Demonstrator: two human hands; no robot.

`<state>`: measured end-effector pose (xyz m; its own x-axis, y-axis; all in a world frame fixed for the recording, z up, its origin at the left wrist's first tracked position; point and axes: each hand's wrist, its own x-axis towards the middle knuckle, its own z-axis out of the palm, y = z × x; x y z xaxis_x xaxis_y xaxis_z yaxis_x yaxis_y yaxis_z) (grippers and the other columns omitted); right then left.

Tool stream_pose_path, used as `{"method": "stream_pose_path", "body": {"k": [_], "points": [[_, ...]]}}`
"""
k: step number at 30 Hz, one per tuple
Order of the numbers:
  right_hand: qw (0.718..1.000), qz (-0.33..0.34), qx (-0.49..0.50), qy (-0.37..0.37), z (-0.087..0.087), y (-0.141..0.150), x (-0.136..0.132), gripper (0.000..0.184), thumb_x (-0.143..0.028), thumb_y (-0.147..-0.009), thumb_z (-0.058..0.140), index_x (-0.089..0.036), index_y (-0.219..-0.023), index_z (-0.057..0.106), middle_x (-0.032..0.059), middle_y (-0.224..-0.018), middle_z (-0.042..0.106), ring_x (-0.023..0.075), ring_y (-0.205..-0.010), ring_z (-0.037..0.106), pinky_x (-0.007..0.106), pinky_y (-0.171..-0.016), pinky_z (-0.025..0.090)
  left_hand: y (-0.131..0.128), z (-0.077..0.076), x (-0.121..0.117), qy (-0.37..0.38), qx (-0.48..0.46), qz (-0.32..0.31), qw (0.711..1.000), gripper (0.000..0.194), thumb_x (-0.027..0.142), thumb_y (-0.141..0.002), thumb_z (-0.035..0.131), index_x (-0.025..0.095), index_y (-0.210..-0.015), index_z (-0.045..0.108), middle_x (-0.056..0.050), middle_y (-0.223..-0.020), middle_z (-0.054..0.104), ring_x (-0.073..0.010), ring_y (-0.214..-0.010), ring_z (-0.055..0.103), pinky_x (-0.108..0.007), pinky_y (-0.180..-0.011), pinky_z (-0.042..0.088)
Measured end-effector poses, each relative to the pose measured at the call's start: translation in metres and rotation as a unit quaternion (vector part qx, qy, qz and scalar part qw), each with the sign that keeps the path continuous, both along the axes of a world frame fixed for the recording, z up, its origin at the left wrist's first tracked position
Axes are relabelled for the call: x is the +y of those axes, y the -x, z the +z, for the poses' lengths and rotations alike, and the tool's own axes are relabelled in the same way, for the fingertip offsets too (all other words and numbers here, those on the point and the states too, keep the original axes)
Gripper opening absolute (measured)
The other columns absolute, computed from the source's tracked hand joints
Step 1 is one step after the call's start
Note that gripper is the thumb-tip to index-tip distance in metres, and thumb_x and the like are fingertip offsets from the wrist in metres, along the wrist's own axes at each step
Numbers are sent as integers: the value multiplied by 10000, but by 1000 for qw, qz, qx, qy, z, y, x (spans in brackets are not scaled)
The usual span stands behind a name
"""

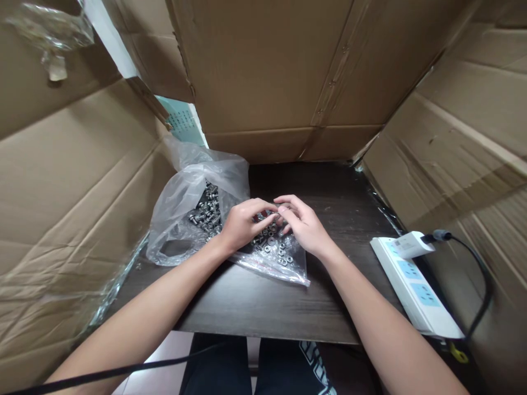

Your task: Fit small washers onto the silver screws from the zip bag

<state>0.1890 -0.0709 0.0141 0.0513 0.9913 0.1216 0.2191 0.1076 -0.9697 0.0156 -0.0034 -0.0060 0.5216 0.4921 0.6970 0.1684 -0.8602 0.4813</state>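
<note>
My left hand (pixel 242 224) and my right hand (pixel 303 225) meet fingertip to fingertip over the middle of a dark wooden table (pixel 263 307). Their fingers are pinched together on a small metal part (pixel 279 209) too small to name. Under both hands lies a flat clear bag (pixel 280 258) holding several nuts and washers. To the left, a larger crumpled clear plastic bag (pixel 193 208) holds several metal screws (pixel 208 211), and my left wrist rests beside it.
Cardboard walls stand at the back (pixel 267 71), the left (pixel 61 208) and the right (pixel 473 126). A white power strip (pixel 415 285) with a plugged adapter (pixel 411 244) and black cable lies at the table's right edge. A black cord (pixel 123 370) crosses below the front edge.
</note>
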Motion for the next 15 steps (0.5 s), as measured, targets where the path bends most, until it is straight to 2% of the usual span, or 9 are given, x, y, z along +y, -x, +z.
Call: {"method": "stream_pose_path", "body": {"k": [2, 8, 12, 15], "points": [[1000, 15, 21, -3, 1, 0, 0, 337, -370, -853, 681, -230, -1150, 604, 46, -973, 651, 195, -835, 667, 267, -552, 568, 0, 0, 1, 4, -1, 3, 1000, 108, 249, -949, 666, 173, -997, 727, -50, -938, 761, -144, -819, 706, -248, -728, 558], [998, 18, 52, -11, 3, -1, 2, 337, -364, -803, 737, -216, -1074, 600, 21, -890, 630, 181, -772, 671, 304, -598, 601, 0, -2, 2, -8, 24, 12, 1000, 118, 253, -950, 664, 182, -1025, 720, -48, -963, 759, -156, -849, 700, -263, -747, 541], [1000, -8, -5, 2, 1, -4, 2, 221, -401, -916, 609, -209, -1018, 640, -34, -708, 575, 109, -490, 578, 266, -499, 497, 0, 0, 0, -18, 40, 2, 999, 103, 254, -939, 677, 173, -992, 713, -38, -899, 741, -154, -807, 681, -271, -752, 529], [998, -43, -37, -2, 1, -4, 2, 267, -422, -980, 495, -210, -984, 656, -26, -656, 577, 115, -476, 562, 268, -493, 490, -1, 2, -2, 2, 36, -5, 999, 94, 250, -945, 667, 173, -979, 709, -40, -920, 737, -147, -817, 679, -255, -731, 524]]}}
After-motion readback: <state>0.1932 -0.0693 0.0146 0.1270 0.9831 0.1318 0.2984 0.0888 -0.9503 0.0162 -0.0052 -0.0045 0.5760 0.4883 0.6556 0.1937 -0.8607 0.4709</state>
